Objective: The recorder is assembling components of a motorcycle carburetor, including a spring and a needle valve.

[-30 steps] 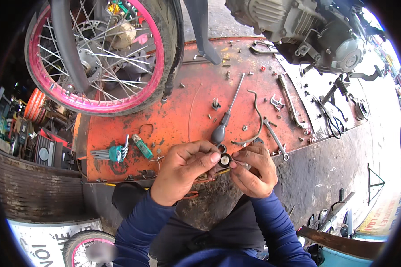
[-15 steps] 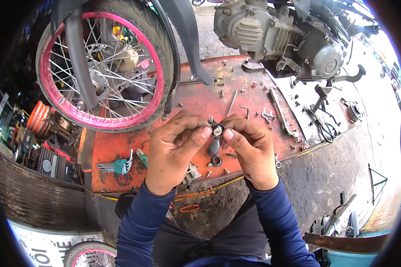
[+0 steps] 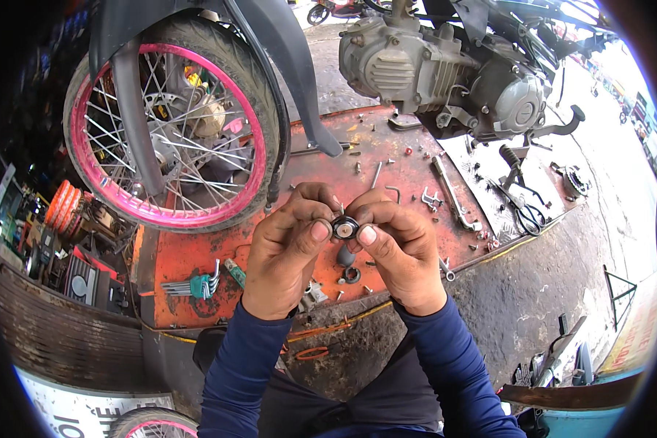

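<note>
Between fingers (image 3: 381, 213), a round part (image 3: 344, 228) faces the camera.

A stained grey floor (image 3: 504, 299) surrounds a scuffed red platform (image 3: 317, 169), with a ribbed brown panel (image 3: 62, 332) on the left, a white sign (image 3: 51, 410) near left, a brown plank (image 3: 569, 396) near right, and strong daylight bleaching the pale ground (image 3: 598, 146) far right.

left fingers (image 3: 308, 239) | right fingers (image 3: 381, 244) | pinching 1 round black part (image 3: 345, 228)
</note>
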The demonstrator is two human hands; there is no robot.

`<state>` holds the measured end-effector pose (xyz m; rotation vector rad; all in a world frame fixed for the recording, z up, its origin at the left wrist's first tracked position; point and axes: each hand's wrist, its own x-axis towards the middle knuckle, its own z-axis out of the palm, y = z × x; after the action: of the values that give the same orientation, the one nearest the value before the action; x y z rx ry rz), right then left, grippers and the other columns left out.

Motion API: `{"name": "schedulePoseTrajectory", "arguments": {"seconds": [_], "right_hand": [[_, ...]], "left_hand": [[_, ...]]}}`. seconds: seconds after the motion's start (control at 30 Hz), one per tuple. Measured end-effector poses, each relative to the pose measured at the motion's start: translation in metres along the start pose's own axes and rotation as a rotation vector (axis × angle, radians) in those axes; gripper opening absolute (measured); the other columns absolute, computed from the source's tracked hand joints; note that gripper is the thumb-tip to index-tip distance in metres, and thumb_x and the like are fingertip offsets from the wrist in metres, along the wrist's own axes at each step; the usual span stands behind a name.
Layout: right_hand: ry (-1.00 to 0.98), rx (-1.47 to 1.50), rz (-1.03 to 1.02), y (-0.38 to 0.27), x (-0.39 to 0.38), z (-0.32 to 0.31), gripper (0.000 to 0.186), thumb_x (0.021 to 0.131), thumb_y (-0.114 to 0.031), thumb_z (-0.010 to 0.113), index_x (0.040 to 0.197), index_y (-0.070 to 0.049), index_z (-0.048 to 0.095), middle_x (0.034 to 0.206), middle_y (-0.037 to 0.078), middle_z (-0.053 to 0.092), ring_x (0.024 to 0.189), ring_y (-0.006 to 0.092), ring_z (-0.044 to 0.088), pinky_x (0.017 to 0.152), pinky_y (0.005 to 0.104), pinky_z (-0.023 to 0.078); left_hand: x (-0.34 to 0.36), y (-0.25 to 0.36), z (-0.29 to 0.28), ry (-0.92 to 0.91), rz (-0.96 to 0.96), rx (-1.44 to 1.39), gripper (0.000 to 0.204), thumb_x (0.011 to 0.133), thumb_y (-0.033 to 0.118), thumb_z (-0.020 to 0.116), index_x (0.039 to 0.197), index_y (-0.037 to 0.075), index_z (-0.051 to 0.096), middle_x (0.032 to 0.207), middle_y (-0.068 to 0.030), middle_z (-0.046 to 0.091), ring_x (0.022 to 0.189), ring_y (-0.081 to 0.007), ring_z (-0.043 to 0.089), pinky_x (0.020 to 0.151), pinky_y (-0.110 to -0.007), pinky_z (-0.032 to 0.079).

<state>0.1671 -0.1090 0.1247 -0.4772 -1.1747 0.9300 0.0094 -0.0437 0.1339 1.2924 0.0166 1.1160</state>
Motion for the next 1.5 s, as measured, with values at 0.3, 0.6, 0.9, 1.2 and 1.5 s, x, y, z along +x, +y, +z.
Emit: {"name": "schedulePoseTrajectory", "arguments": {"seconds": [0.3,0.6,0.9,1.2,1.5], "right_hand": [[-0.024,-0.045,-0.021,-0.013,-0.001,0.004,0.013,0.097,-0.004,0.063,0.103,0.007,0.066,0.105,0.008,0.060,0.093,0.0110,0.055,0.080,0.0253,0.044],[-0.108,-0.015,0.136,-0.028,-0.002,0.005,0.015,0.098,-0.009,0.063,0.103,0.006,0.065,0.098,0.005,0.060,0.088,0.0101,0.055,0.076,0.0253,0.045],[-0.140,0.041,0.263,-0.027,-0.003,0.006,0.024,0.102,-0.020,0.061,0.103,0.004,0.065,0.095,0.001,0.059,0.082,0.0061,0.054,0.068,0.0227,0.046],[-0.197,0.163,0.475,-0.021,-0.003,-0.002,0.022,0.101,-0.023,0.062,0.103,-0.001,0.067,0.090,-0.003,0.057,0.077,0.0034,0.050,0.066,0.0206,0.043],[-0.189,0.444,0.477,-0.013,-0.006,0.007,0.023,0.100,-0.024,0.063,0.100,-0.001,0.065,0.091,-0.002,0.058,0.082,0.0071,0.052,0.074,0.0237,0.044]], "left_hand": [[-0.002,0.022,0.004,-0.031,0.181,0.565,0.019,0.094,0.024,0.070,0.100,0.007,0.066,0.116,-0.0087,0.050,0.100,-0.0166,0.049,0.091,-0.033,0.042],[-0.007,0.031,-0.001,-0.130,0.241,0.739,0.017,0.090,0.017,0.075,0.100,0.007,0.068,0.116,-0.0104,0.052,0.100,-0.0196,0.052,0.087,-0.033,0.045],[-0.013,0.035,0.000,-0.117,0.233,0.793,0.020,0.089,0.022,0.076,0.101,0.008,0.069,0.116,-0.0117,0.052,0.099,-0.0196,0.051,0.083,-0.033,0.046],[-0.018,0.034,0.000,-0.145,0.239,0.798,0.023,0.085,0.023,0.079,0.100,0.008,0.070,0.114,-0.0125,0.052,0.102,-0.0229,0.052,0.088,-0.037,0.045],[-0.019,0.035,0.001,-0.136,0.239,0.742,0.023,0.085,0.022,0.079,0.099,0.006,0.070,0.115,-0.0135,0.052,0.103,-0.0235,0.052,0.088,-0.039,0.046]]}}
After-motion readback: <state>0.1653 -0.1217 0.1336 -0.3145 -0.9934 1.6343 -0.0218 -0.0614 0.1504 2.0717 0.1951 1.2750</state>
